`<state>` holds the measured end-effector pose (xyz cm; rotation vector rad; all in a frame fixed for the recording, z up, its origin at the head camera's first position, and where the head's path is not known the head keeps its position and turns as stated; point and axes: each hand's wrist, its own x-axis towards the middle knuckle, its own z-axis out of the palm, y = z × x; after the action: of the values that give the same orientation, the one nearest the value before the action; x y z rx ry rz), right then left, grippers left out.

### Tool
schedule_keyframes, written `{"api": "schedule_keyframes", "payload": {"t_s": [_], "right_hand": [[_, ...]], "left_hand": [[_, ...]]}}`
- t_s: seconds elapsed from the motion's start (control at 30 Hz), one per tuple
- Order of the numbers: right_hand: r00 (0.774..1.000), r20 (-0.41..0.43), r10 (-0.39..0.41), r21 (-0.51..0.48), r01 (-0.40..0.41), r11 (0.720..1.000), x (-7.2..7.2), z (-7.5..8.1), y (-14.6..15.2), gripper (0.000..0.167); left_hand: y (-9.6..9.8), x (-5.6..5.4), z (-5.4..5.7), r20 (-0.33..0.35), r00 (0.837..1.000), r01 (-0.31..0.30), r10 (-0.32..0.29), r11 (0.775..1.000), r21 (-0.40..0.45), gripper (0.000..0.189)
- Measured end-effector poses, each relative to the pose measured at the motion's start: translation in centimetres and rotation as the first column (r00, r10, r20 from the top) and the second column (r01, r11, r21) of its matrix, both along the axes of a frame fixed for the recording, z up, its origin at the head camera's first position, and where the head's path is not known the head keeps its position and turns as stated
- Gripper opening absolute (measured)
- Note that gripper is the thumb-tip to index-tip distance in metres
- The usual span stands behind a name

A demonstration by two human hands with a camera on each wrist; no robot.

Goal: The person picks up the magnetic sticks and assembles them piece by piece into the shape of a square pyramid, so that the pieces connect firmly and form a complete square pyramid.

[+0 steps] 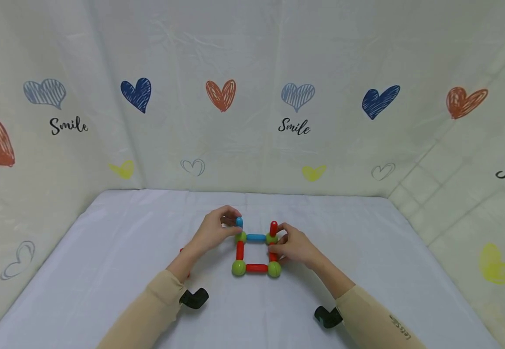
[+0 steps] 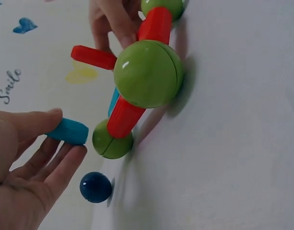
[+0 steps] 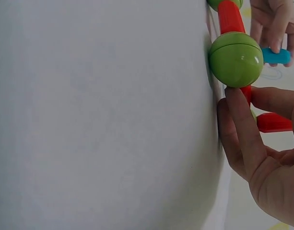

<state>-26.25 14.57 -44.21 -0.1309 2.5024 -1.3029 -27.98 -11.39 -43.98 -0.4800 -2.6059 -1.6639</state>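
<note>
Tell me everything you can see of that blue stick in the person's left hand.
The blue stick is short and plain blue, with faceted sides and a tapered end; it looks like plastic. It stands roughly upright, pinched in the left hand, whose grip hides part of it. Its lower end is just above the far-left green ball; a narrow gap seems to show between them, though contact is hard to judge.

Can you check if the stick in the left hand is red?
No, the stick that the left hand pinches is blue.
</note>
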Motion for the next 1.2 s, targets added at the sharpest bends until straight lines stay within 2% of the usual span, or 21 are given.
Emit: {"api": "schedule_keyframes", "payload": {"t_s": [0.27,0.5,0.63,0.97,1.2], "right_hand": [[1.000,0.004,0.008,0.000,-0.008,1.000,-0.1,-0.2,-0.1,0.049],[1.000,0.021,0.021,0.015,-0.021,1.000,-0.2,0.2,0.0,0.053],[0.999,0.001,0.036,0.048,-0.036,0.998,-0.4,0.4,0.1,0.058],[0.995,-0.060,0.079,0.017,-0.078,0.997,-1.6,0.0,0.8,0.036],[0.993,-0.085,0.079,0.026,-0.077,0.997,-1.4,0.0,1.1,0.031]], "left_hand": [[0.1,-0.3,-0.8,0.010,1.000,0.009,-0.008,1.000,-0.017,0.031],[0.0,-0.3,-0.8,0.008,1.000,0.020,-0.020,1.000,-0.016,0.033],[-0.4,-0.1,-0.7,0.009,1.000,0.013,-0.012,1.000,-0.016,0.035],[-2.2,0.7,-0.6,0.024,1.000,-0.001,0.001,1.000,-0.009,0.040],[-3.6,1.4,-0.4,0.049,0.998,-0.030,0.033,0.998,-0.052,0.040]]}}
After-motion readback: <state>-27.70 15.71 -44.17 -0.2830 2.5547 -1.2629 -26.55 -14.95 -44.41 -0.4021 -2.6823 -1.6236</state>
